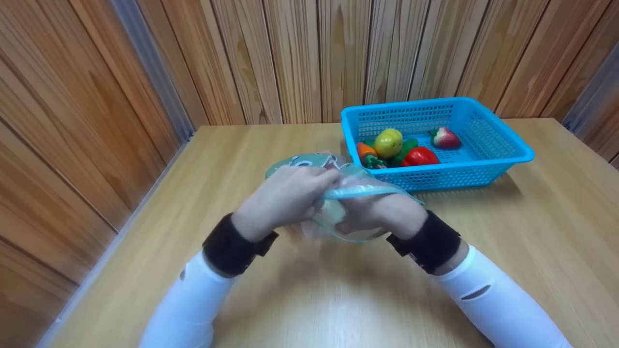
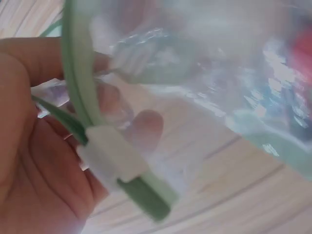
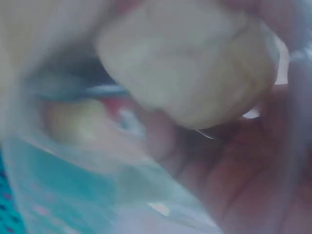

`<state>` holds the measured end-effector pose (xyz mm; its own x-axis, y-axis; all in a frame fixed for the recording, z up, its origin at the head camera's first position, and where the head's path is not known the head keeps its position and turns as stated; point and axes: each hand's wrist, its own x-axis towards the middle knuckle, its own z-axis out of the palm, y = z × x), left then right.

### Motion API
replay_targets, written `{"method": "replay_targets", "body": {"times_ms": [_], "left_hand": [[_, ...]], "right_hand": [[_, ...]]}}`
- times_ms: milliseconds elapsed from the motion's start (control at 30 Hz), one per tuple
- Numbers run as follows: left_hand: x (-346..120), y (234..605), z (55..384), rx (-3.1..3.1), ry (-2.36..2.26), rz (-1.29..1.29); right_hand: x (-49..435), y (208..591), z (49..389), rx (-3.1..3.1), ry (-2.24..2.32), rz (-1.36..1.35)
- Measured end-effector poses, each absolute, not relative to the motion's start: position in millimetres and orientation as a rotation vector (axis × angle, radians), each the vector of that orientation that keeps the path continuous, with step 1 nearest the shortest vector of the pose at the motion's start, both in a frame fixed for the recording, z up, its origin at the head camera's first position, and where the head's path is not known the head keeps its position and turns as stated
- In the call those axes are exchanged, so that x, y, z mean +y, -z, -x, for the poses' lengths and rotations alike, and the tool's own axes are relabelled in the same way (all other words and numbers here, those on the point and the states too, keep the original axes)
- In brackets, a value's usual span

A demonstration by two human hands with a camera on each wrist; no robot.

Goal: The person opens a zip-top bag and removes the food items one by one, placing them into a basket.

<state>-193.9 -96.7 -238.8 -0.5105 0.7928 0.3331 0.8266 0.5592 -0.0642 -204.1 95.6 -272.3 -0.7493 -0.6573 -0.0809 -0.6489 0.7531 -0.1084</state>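
Observation:
A clear zip bag (image 1: 355,193) with a green-blue zip strip is held above the table, its mouth spread. My left hand (image 1: 290,191) grips the bag's edge; in the left wrist view its fingers lie around the zip strip near a white slider (image 2: 114,153). Inside the bag mouth, my right hand (image 1: 372,210) holds a pale cream, rounded lump (image 3: 190,63), its fingers curled about it. The lump's exact kind is not clear. Through the film, the right wrist view shows a blurred yellowish thing (image 3: 78,122) with red beside it.
A blue plastic basket (image 1: 503,145) stands at the back right. In it lie a carrot (image 1: 366,151), a yellow fruit (image 1: 388,143), a red pepper (image 1: 420,156), a bitten-looking strawberry (image 1: 446,138) and a green piece (image 1: 408,146). Wood-panelled walls (image 1: 300,58) border the table (image 1: 309,299).

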Motion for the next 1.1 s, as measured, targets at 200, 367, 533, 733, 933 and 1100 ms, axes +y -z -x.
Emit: {"method": "replay_targets", "body": {"times_ms": [200, 367, 533, 733, 933, 1100], "left_hand": [[-106, 237, 197, -2.391, 0.118, 1.174], [-103, 237, 197, -2.385, 0.113, 1.152], [-102, 238, 196, -2.337, 0.102, 1.144], [-102, 237, 195, -2.333, 0.105, 1.155], [-103, 237, 194, -2.325, 0.085, 1.162], [-103, 237, 195, -2.318, 0.074, 1.181]], "right_hand": [[104, 236, 175, 2.849, 0.450, 1.265], [128, 212, 157, 2.840, 0.614, 1.416], [152, 201, 163, 2.958, 0.947, 1.663], [177, 195, 185, 3.334, 1.445, 1.417], [203, 207, 223, 3.339, 1.738, 0.576], [219, 231, 258, 3.292, 1.571, 0.284]]}}
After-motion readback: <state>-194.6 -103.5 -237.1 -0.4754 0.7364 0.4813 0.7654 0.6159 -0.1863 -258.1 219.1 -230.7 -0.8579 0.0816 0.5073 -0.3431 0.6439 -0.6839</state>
